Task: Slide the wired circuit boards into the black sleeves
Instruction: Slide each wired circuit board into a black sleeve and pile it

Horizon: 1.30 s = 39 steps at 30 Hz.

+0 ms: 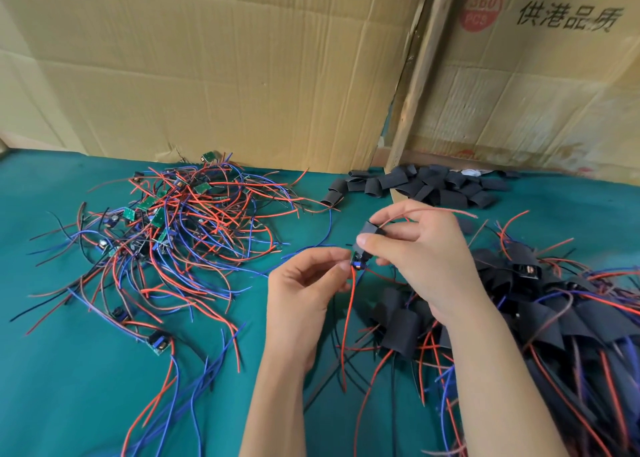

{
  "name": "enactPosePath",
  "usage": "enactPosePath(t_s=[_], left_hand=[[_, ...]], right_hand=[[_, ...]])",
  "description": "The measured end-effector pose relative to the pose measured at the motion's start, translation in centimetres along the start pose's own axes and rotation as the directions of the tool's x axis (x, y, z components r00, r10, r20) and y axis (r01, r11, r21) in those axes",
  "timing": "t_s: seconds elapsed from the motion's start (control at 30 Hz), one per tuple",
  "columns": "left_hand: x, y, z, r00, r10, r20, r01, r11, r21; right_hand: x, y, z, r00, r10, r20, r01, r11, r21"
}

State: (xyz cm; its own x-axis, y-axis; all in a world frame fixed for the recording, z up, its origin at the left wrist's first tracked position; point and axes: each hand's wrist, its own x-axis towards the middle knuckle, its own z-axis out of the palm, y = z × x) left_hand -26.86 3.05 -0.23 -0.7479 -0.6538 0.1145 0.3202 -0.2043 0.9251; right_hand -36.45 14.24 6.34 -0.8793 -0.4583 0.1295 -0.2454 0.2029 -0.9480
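My right hand grips a black sleeve between thumb and fingers above the green table. My left hand pinches the lower end of a wired circuit board that sticks out of the sleeve's bottom; its blue part shows, and red and blue wires hang down from it. One red wire comes out of the sleeve's top and arcs to the right. A tangled pile of bare wired boards lies to the left. Empty black sleeves are heaped at the back. Sleeved boards are piled at the right.
Cardboard sheets stand upright along the back of the green cloth table, with a wooden slat between them. Loose wires trail across the front of the table near my forearms.
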Motion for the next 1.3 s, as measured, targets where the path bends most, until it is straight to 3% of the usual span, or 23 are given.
enactPosePath(t_s=[0.1, 0.43, 0.73, 0.83, 0.9, 1.1, 1.23, 1.3], left_hand=[[0.1, 0.0, -0.1, 0.999, 0.036, 0.001, -0.036, 0.998, 0.043], [-0.1, 0.1, 0.0, 0.997, 0.044, -0.057, -0.044, 0.999, -0.001], [0.0, -0.2, 0.3, 0.972, 0.217, -0.086, -0.182, 0.936, 0.301], [-0.2, 0.2, 0.5, 0.991, 0.127, -0.050, -0.120, 0.984, 0.130], [-0.2, 0.6, 0.4, 0.999, 0.048, -0.017, -0.048, 0.999, -0.008], [-0.7, 0.6, 1.0, 1.000, -0.006, 0.017, 0.006, 1.000, -0.013], [-0.5, 0.6, 0.7, 0.999, 0.005, -0.054, -0.006, 1.000, -0.023], [-0.4, 0.7, 0.6, 0.998, 0.016, -0.063, -0.018, 0.999, -0.030]], right_hand=[[0.0, 0.0, -0.4, 1.000, -0.002, -0.004, 0.001, 0.998, -0.066], [-0.2, 0.1, 0.3, 0.983, 0.116, 0.142, -0.136, 0.981, 0.141], [-0.6, -0.2, 1.4, 0.951, 0.207, 0.230, -0.289, 0.863, 0.415], [-0.5, -0.2, 1.9, 0.963, 0.206, 0.173, -0.265, 0.834, 0.483], [-0.5, -0.1, 2.3, 0.976, 0.197, 0.097, -0.219, 0.854, 0.472], [-0.4, 0.3, 2.6, 0.988, 0.105, -0.117, -0.070, 0.960, 0.270], [-0.4, 0.4, 2.8, 0.992, 0.073, -0.105, -0.060, 0.990, 0.129], [-0.5, 0.2, 2.9, 0.993, 0.108, -0.047, -0.099, 0.981, 0.168]])
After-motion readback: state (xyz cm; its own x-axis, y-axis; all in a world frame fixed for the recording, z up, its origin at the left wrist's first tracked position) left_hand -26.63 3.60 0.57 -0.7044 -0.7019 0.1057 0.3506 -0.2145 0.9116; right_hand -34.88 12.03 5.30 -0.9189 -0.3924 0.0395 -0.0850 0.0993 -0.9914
